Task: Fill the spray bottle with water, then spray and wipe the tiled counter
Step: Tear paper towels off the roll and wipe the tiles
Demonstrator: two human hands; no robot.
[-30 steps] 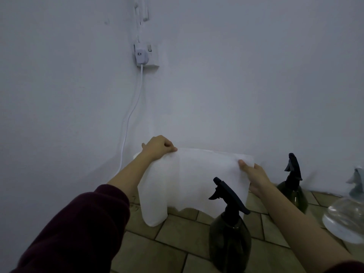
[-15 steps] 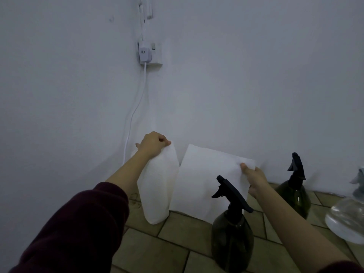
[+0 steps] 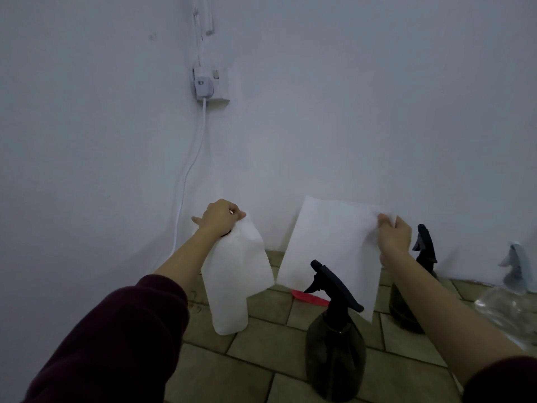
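My left hand (image 3: pixel 221 216) pinches the top of a white wipe sheet (image 3: pixel 235 283) that hangs down over the tiled counter (image 3: pixel 261 350). My right hand (image 3: pixel 393 237) grips the upper right corner of a second white sheet (image 3: pixel 328 251), held up flat and apart from the first. A dark green spray bottle (image 3: pixel 334 344) with a black trigger stands in front, between my arms. Another dark spray bottle (image 3: pixel 421 257) stands behind my right forearm, partly hidden.
A clear spray bottle (image 3: pixel 514 298) sits at the far right. A red flat object (image 3: pixel 309 298) lies on the tiles behind the near bottle. A white plug and socket (image 3: pixel 206 85) with a cable (image 3: pixel 186 181) are on the wall corner.
One joined white sheet has separated into two. My hands have moved apart, the right one carrying its sheet further right, and a red object now shows between them.
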